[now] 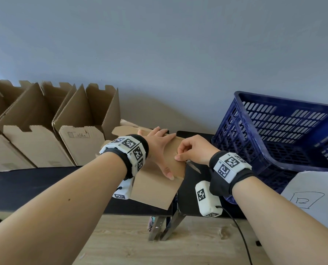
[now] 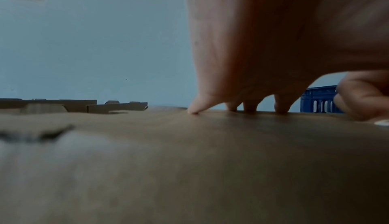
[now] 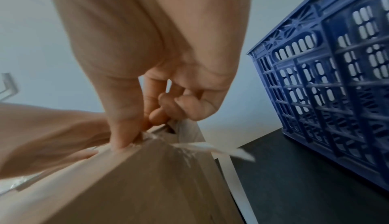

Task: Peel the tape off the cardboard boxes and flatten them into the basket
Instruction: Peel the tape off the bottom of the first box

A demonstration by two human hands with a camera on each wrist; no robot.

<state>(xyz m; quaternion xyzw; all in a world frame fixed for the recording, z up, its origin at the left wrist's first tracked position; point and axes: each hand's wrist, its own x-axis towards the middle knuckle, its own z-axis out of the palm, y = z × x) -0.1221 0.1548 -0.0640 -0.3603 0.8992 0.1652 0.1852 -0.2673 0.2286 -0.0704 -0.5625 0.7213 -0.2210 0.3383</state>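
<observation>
Right hand (image 1: 194, 150): fingers curled, clear tape (image 3: 212, 147) pinched at the cardboard box (image 1: 159, 180) corner. Left hand (image 1: 159, 148): laid flat, fingers straight, pressed on the box top. Box stood on the dark surface (image 1: 25, 188), blue basket (image 1: 274, 134) beside.

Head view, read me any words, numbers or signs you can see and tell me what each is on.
White sheet at right: hand-drawn marks, partly cut off, not readable.
Printed label on an open cardboard box: too small and blurred.
Wrist bands: black-and-white square code markers; tiny characters beside them unreadable.
Blue basket: none.
</observation>
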